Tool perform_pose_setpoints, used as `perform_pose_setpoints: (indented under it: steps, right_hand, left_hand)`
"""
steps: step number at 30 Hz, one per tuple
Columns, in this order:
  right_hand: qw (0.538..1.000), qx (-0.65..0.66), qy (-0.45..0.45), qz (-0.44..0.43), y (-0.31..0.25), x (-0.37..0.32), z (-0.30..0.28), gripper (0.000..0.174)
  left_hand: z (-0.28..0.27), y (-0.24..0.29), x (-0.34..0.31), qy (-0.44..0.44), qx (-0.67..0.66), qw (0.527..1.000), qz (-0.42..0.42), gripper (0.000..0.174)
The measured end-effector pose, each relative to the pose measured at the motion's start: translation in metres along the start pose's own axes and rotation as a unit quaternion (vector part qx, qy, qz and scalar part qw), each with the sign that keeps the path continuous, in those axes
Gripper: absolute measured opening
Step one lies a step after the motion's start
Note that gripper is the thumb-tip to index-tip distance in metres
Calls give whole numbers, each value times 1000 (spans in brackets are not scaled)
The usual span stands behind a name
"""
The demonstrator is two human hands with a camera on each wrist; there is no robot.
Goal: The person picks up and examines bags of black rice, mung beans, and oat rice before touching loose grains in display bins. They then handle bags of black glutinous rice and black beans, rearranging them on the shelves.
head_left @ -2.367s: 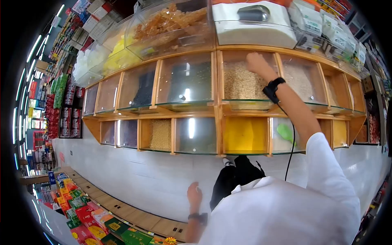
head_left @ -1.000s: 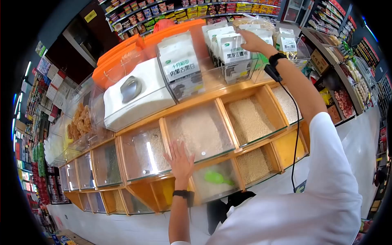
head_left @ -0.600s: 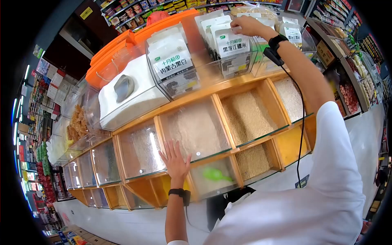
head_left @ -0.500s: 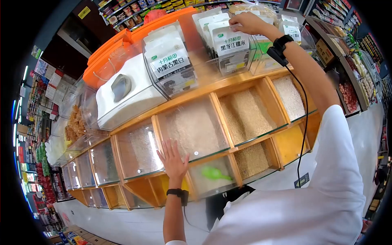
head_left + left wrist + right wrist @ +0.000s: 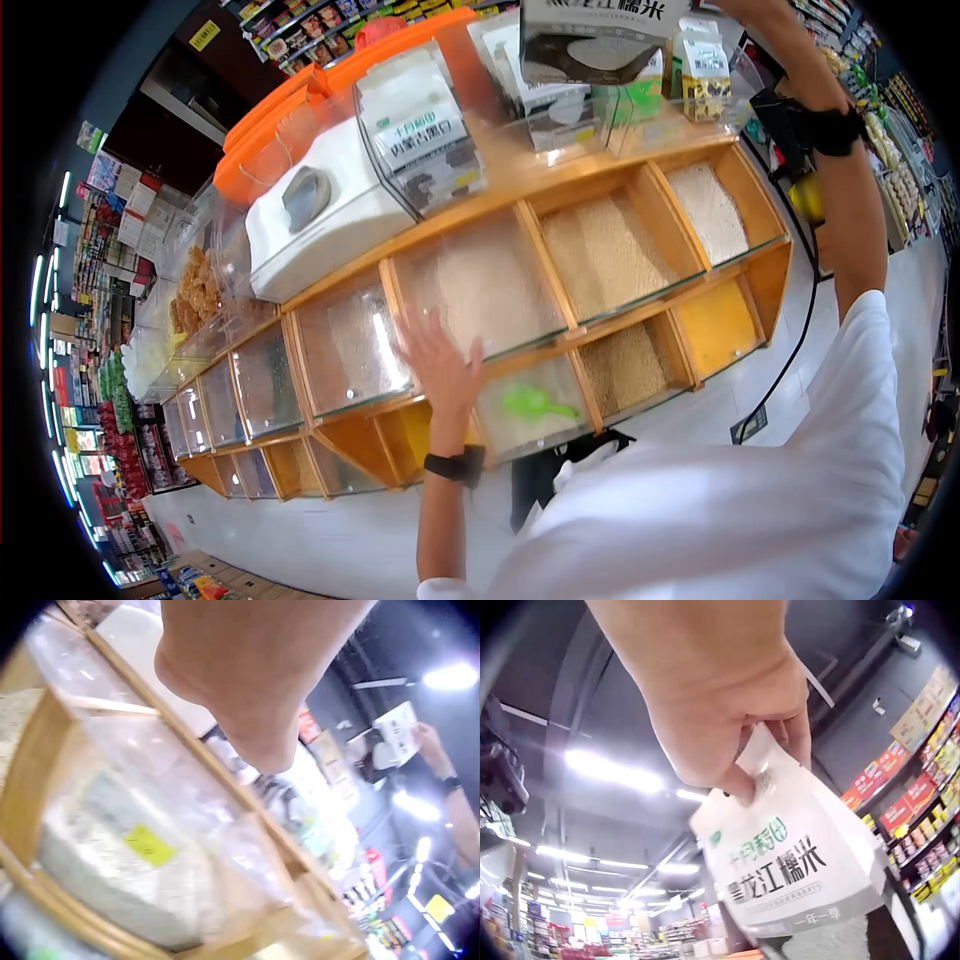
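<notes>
My right hand [image 5: 727, 712] pinches the top corner of a white rice bag [image 5: 787, 847] with green and black lettering and a dark lower part. In the head view the bag is raised above the clear bins, cut off by the top edge. The left wrist view also shows the rice bag [image 5: 394, 739] held up in the distance. My left hand [image 5: 440, 365] is spread, fingers straight, over the clear lids of the upper grain row, by a lid [image 5: 490, 290] covering pale grain. More white bags [image 5: 555, 110] stand in the bin below the lifted one.
Bags labelled black beans [image 5: 415, 130] fill a bin beside white powder [image 5: 325, 225] with a metal scoop [image 5: 306, 196]. Below, wooden compartments hold grains; a green scoop [image 5: 535, 402] lies under one lid. A black cable [image 5: 800, 340] hangs from my right wrist.
My right hand has lifted the rice bag out of its bin, up and to the right. My left hand, hanging low at first, came up onto the lids and stays there.
</notes>
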State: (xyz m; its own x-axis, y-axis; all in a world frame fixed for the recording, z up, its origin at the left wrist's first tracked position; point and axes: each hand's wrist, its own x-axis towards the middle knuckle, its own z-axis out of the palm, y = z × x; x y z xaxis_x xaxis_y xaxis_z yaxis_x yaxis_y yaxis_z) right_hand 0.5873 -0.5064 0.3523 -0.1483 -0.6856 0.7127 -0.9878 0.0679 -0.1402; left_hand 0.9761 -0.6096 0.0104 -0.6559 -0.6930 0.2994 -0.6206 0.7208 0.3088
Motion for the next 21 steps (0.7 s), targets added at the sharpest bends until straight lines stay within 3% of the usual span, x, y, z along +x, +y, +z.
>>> perform_pose_setpoints:
  steps: [3,5,6,9,11,13,14,15,16,17,19,20,21]
  right_hand:
    - [998,61,-3,12,-36,-24,6,17]
    - [943,196,-63,261,-61,-43,22,22]
    - [941,199,-67,264,-64,-58,34,22]
    - [801,540,-94,240,-70,-118,90,13]
    - [715,621,-40,319,-116,-146,101,13]
    - [658,670,-8,344,-146,-168,116,13]
    - [693,621,-39,364,-159,-176,115,14]
    - [676,648,-20,350,-174,-180,117,14]
    - [682,646,-13,343,-175,-183,120,16]
    - [683,647,-10,337,-179,-187,125,20]
    - [743,600,32,296,-167,-194,128,23]
    - [777,568,40,269,-157,-205,134,34]
    - [768,578,26,273,-149,-221,143,34]
  left_hand:
    - [-38,70,22,81,-191,973,103,92]
    - [-45,110,29,100,-286,944,129,108]
    - [-45,125,27,96,-285,945,125,108]
    - [-36,152,12,80,-390,914,85,113]
    - [-23,159,0,66,-431,900,3,116]
    - [7,148,-17,116,-468,875,-37,110]
    - [21,137,-24,119,-494,857,-82,106]
    - [29,128,-30,122,-518,837,-128,102]
    - [25,118,-33,103,-506,848,-119,91]
    - [18,107,-38,103,-499,850,-132,91]
    - [-12,91,-40,51,-519,839,-154,83]
    - [-18,83,-40,-10,-640,740,-207,78]
    - [-32,78,-41,-80,-685,687,-230,78]
